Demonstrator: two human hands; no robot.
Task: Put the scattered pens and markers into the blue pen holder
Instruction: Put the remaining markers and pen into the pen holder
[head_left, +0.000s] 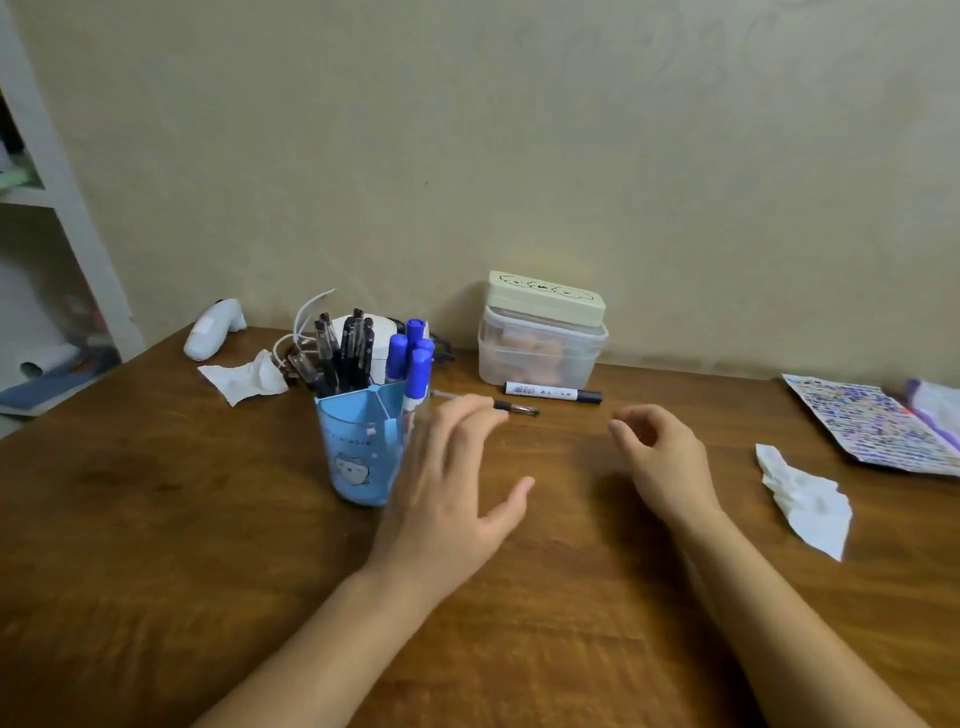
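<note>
The blue pen holder (353, 447) stands left of centre on the wooden table (156, 519). It holds several black pens (340, 353) and several blue-capped markers (415, 364). My left hand (452, 493) hovers just right of the holder, fingers spread, holding nothing. Beyond its fingertips a thin clear pen with a black tip (511, 407) lies on the table. A white marker with a black cap (553, 391) lies a little farther back. My right hand (662, 462) floats right of centre, fingers loosely curled and empty.
Stacked plastic boxes (543, 338) sit against the wall behind the marker. Crumpled tissues lie at left (244, 376) and right (808, 499). A printed sheet (878, 431) is at the far right, a white bottle-like object (213, 327) and cables at back left.
</note>
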